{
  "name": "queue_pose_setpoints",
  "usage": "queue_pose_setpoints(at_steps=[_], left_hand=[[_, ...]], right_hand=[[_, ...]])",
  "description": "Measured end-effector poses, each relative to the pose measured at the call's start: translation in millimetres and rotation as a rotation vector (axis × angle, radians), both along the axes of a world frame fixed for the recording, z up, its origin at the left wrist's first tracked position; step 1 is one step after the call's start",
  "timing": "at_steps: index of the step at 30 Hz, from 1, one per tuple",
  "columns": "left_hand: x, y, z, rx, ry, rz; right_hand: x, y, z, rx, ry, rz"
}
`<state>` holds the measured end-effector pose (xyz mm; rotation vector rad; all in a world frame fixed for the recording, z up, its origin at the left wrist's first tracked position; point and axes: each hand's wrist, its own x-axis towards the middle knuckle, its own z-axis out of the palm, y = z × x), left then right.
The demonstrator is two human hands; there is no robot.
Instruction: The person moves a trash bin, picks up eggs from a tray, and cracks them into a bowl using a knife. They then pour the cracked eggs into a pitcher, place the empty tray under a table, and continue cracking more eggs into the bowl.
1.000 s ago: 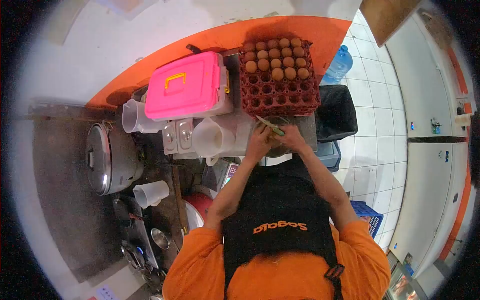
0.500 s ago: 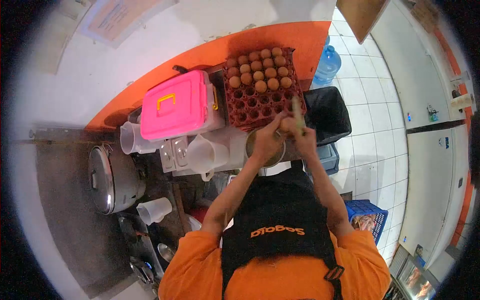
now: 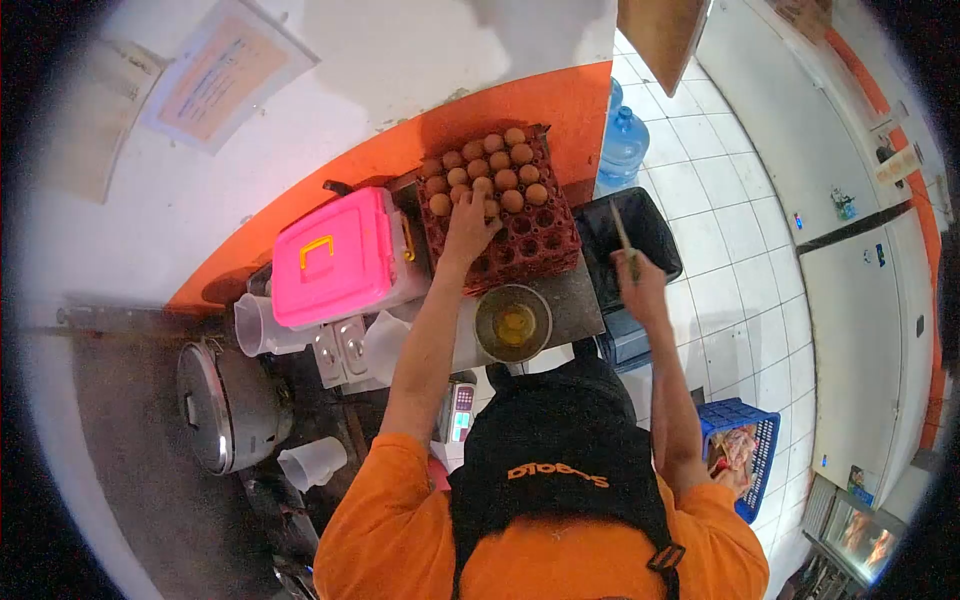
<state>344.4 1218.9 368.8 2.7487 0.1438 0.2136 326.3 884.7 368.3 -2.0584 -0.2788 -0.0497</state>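
Brown eggs [image 3: 512, 201] fill the back rows of a red egg tray [image 3: 535, 262]; its front rows have bare cups. My left hand [image 3: 470, 228] reaches onto the tray, its fingers closed around an egg [image 3: 491, 209] among the others. Over the black bin [image 3: 598, 237], my right hand [image 3: 640, 277] grips a knife [image 3: 621, 222], blade pointing away from me. A metal bowl [image 3: 485, 330] with yellow egg liquid [image 3: 514, 323] stands near the counter's front edge, between my forearms.
Left of the tray are a pink-lidded box [image 3: 335, 260], lidded metal containers [image 3: 352, 345] and plastic jugs [image 3: 265, 325]. A large pot [image 3: 235, 410] stands farther left. A blue crate [image 3: 745, 415] and water bottles [image 3: 625, 145] are on the right.
My hands have parted from the egg above the bowl. The left moved to the tray; the right moved over the bin with the knife. The bowl's contents now show.
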Motion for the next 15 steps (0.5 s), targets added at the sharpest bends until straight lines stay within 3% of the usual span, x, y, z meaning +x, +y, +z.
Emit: queue_pose_setpoints(at_steps=[2,4,5,8,11,13,15], left_hand=[[-6,4,7,-0.064,-0.033,0.01],[-27,2,24,-0.448,-0.191,-0.015],[-40,-1,31,-0.446,-0.192,-0.008],[-87,-18,53,-1.074,-0.145,0.056],[-121,-18,51,-1.129,-0.206,0.103],[-138,-20,53,-1.127,-0.174,0.214],[-154,-14,30,-1.181,-0.151,0.237]], right_hand=[[-9,36,14,-0.016,-0.049,0.054],[-18,70,24,-0.01,-0.077,0.146],[-24,85,32,-0.008,-0.076,0.153],[-45,123,57,-0.001,-0.139,0.292],[-65,150,42,0.115,-0.116,0.389],[-74,157,38,-0.1,0.037,0.477],[-78,155,44,-0.026,0.06,0.488]])
